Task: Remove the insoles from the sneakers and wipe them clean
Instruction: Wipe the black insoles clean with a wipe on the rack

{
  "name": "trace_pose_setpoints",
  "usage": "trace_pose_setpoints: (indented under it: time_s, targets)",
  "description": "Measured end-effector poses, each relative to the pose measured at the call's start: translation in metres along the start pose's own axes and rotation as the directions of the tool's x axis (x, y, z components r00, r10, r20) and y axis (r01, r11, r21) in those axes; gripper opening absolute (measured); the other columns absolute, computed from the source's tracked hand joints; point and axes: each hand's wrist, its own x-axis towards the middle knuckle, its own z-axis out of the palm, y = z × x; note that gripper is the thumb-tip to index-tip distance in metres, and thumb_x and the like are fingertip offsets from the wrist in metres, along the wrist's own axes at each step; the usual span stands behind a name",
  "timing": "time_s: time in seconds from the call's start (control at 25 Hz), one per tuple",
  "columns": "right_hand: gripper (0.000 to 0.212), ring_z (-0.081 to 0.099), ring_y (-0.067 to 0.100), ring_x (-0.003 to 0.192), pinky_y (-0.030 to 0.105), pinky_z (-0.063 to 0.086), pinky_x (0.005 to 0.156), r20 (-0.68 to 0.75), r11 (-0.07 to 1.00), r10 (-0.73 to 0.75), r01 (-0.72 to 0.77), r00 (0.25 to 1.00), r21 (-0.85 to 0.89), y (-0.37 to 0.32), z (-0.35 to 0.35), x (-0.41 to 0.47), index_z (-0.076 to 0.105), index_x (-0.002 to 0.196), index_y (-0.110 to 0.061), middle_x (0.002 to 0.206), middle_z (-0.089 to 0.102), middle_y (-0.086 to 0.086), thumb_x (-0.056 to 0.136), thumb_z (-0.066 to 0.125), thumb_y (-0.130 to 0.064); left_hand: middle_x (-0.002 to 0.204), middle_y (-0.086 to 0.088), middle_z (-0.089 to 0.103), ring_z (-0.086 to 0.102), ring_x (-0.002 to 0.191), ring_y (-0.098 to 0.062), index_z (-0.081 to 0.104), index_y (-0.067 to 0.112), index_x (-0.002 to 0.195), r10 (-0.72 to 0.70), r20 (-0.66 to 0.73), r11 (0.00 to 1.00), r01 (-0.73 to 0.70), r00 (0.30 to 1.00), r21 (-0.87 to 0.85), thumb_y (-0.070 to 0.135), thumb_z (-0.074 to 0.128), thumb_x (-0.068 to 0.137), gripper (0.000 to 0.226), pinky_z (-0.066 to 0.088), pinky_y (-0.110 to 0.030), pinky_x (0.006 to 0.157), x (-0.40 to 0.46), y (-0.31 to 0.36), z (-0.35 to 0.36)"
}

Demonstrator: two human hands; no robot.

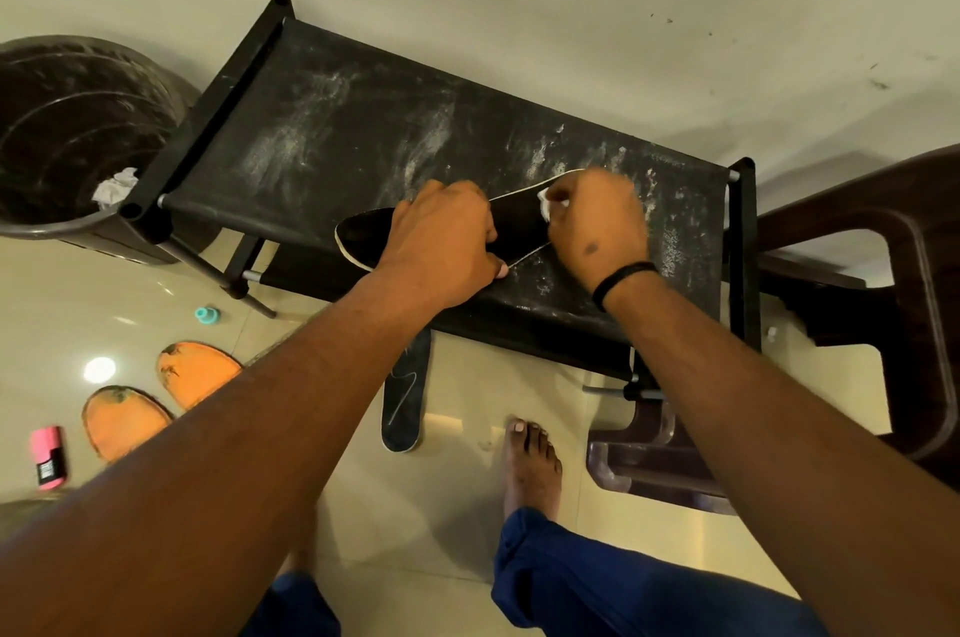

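The left hand (pixel 441 241) grips the black insole (pixel 363 234) flat on the dusty black table (pixel 322 127); the right hand (pixel 597 226) pinches a white tissue (pixel 544 200) against its right end. A second insole (pixel 405 402) lies on the floor (pixel 467 418) below.

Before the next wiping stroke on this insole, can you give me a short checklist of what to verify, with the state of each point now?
1. Black insole lies flat on the rack top: ok.
2. Left hand holds the insole steady: ok.
3. Right hand grips the white wipe: ok.
4. Wipe touches the insole: cannot tell, fingers hide it.
5. Rack top free of dust: not ok, white streaks.
6. Second insole wiped: cannot tell; it lies on the floor.
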Motion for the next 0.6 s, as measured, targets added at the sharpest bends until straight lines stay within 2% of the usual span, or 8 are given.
trace_pose_setpoints:
  time_s: [0.08, 0.16, 0.2, 0.28, 0.4, 0.48, 0.6]
  targets:
    - [0.019, 0.068, 0.026, 0.086, 0.036, 0.058, 0.075, 0.092, 0.992, -0.114, 0.109, 0.989, 0.065, -0.022, 0.006, -0.008, 0.076, 0.097, -0.015, 0.095, 0.071, 0.01, 0.09, 0.059, -0.009, 0.131, 0.004, 0.057, 0.045, 0.124, -0.023, 0.072, 0.022, 0.106, 0.011, -0.005, 1.0, -0.011, 1.0, 0.023, 0.042, 0.077, 0.081, 0.032, 0.037, -0.042, 0.1, 0.0, -0.001, 0.0]
    - [0.022, 0.066, 0.027, 0.083, 0.036, 0.057, 0.07, 0.159, 0.974, -0.227, 0.223, 0.961, 0.043, -0.033, 0.008, -0.011, 0.075, 0.094, -0.014, 0.092, 0.069, 0.011, 0.09, 0.054, -0.008, 0.131, 0.003, 0.056, 0.046, 0.123, -0.024, 0.072, 0.02, 0.104, 0.023, -0.003, 0.999, -0.023, 1.0, 0.042, 0.043, 0.075, 0.082, 0.031, 0.038, -0.042, 0.098, -0.001, -0.003, 0.0]
    - [0.023, 0.066, 0.027, 0.085, 0.037, 0.057, 0.071, 0.143, 0.976, -0.217, 0.214, 0.966, 0.031, -0.031, 0.008, -0.006, 0.075, 0.096, -0.015, 0.095, 0.069, 0.011, 0.09, 0.054, -0.009, 0.131, 0.003, 0.056, 0.046, 0.123, -0.024, 0.072, 0.021, 0.106, 0.023, -0.002, 0.999, -0.023, 1.0, 0.039, 0.044, 0.075, 0.082, 0.033, 0.038, -0.042, 0.098, -0.001, -0.003, 0.0]
    - [0.024, 0.067, 0.027, 0.093, 0.039, 0.058, 0.079, 0.063, 0.994, -0.108, 0.107, 0.992, 0.01, -0.016, 0.004, 0.003, 0.075, 0.104, -0.019, 0.104, 0.071, 0.01, 0.089, 0.058, -0.009, 0.133, 0.005, 0.057, 0.045, 0.126, -0.022, 0.071, 0.024, 0.113, 0.013, 0.003, 1.0, -0.013, 1.0, 0.006, 0.043, 0.076, 0.082, 0.037, 0.036, -0.042, 0.101, -0.001, -0.002, 0.0]
    - [0.024, 0.067, 0.025, 0.098, 0.036, 0.056, 0.087, -0.025, 1.0, 0.011, -0.01, 1.0, 0.01, 0.002, 0.0, 0.007, 0.074, 0.109, -0.017, 0.11, 0.071, 0.009, 0.091, 0.06, -0.009, 0.133, 0.006, 0.057, 0.044, 0.127, -0.021, 0.069, 0.024, 0.117, 0.002, 0.007, 1.0, -0.002, 1.0, -0.016, 0.042, 0.077, 0.081, 0.041, 0.035, -0.041, 0.102, 0.0, -0.001, 0.0]
    - [0.023, 0.067, 0.025, 0.095, 0.035, 0.056, 0.085, -0.009, 0.999, -0.033, 0.033, 0.999, 0.01, -0.008, 0.004, 0.002, 0.075, 0.106, -0.015, 0.107, 0.071, 0.01, 0.091, 0.06, -0.007, 0.133, 0.005, 0.056, 0.044, 0.127, -0.022, 0.07, 0.024, 0.115, 0.005, 0.004, 1.0, -0.005, 1.0, -0.003, 0.042, 0.077, 0.081, 0.04, 0.036, -0.041, 0.102, -0.001, -0.001, 0.0]
    - [0.023, 0.066, 0.027, 0.087, 0.036, 0.056, 0.074, 0.108, 0.982, -0.188, 0.185, 0.976, 0.043, -0.031, 0.01, -0.006, 0.075, 0.098, -0.013, 0.097, 0.069, 0.012, 0.091, 0.054, -0.007, 0.131, 0.001, 0.056, 0.046, 0.123, -0.025, 0.072, 0.02, 0.108, 0.038, -0.002, 0.998, -0.038, 0.999, 0.044, 0.044, 0.076, 0.082, 0.036, 0.038, -0.043, 0.099, -0.002, -0.002, -0.001]
